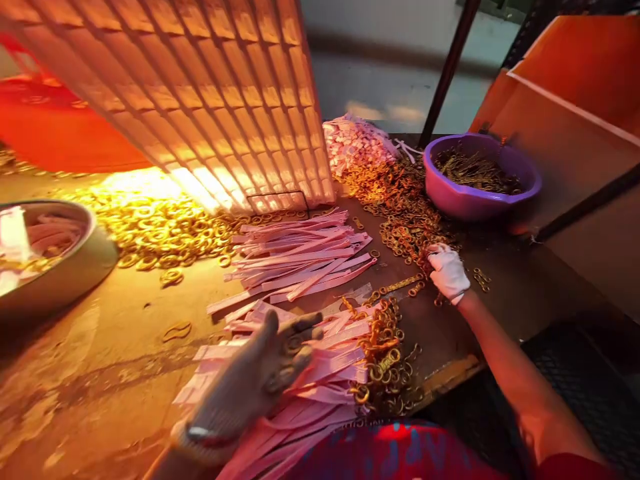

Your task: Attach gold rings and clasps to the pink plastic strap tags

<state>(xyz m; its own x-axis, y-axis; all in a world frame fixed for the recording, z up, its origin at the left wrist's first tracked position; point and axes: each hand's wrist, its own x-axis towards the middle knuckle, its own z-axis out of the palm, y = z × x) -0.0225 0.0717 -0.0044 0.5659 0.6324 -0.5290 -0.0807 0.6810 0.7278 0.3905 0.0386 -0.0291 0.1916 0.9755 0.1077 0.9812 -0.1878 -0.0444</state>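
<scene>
My left hand (265, 367), in a grey knitted glove, is turned palm up with its fingers partly curled. A few metal rings (293, 344) appear to lie in it. Under and beside it is a bundle of pink straps (345, 360) with gold-coloured metal fittings (387, 363) at their right ends. My right hand (449, 273), in a white glove, has its fingers bent closed at the near edge of a heap of small metal links (407, 227). What its fingertips hold is hidden.
Loose pink straps (300, 257) lie behind the bundle. A pile of gold rings (165, 230) sits by an upright ribbed panel (240, 113). A basin (60, 287) stands at left, a purple basin (470, 200) with metal pieces at back right. Beyond the links is a pink-filled bag (355, 143).
</scene>
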